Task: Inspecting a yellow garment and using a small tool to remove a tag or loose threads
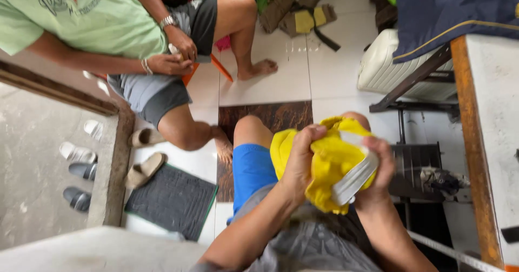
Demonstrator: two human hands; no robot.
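My left hand (pixel 300 161) grips a bunched yellow cloth piece (pixel 330 161) over my lap, fingers closed on its upper left side. My right hand (pixel 378 166) clasps the same cloth from the right, its thumb over a white and grey band (pixel 356 177) that runs along the cloth's edge. The cloth hangs above my knees and blue shorts (pixel 251 169). Part of the cloth is hidden between my hands.
Another person in a green shirt (pixel 92 15) sits on the floor at upper left, both hands on a small object. Sandals (pixel 78 169) and a dark doormat (pixel 173 199) lie left. A sewing table edge (pixel 473 142) stands right, a white case (pixel 386 69) behind it.
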